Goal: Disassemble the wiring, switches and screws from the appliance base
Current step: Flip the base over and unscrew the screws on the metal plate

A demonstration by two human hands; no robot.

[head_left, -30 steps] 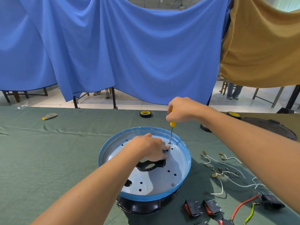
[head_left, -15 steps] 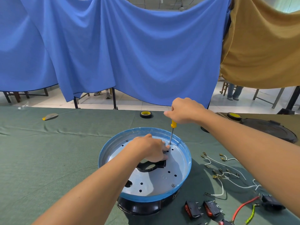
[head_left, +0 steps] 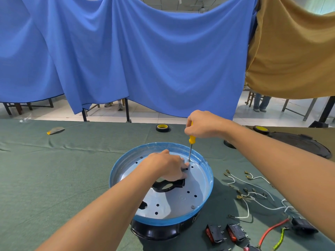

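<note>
I am gripping the yellow handle of the screwdriver (head_left: pixel 191 139) in my right hand (head_left: pixel 203 125), fingers wrapped round it. The tool is standing close to upright, its long axis running down from my fist into the appliance base (head_left: pixel 204 208). The tip is sitting on a screw (head_left: pixel 189 160) at the far side of the pale inner plate, just inside the blue rim. My left hand (head_left: pixel 166 165) is lying palm down on the plate with its fingertips just beside that screw, on the near-left side of the shaft. Its fingers are hidden under the knuckles, so I cannot tell whether they are pinching anything or only pressing. The base is sitting on the green cloth directly ahead of me. The left hand is the nearer to the screw, while the right is working from above. Removed switches (head_left: pixel 214 233) and wires (head_left: pixel 253 196) are lying to the right, apart from the base. In my judgement, the turning calls for the shaft staying in line over the screw.
</note>
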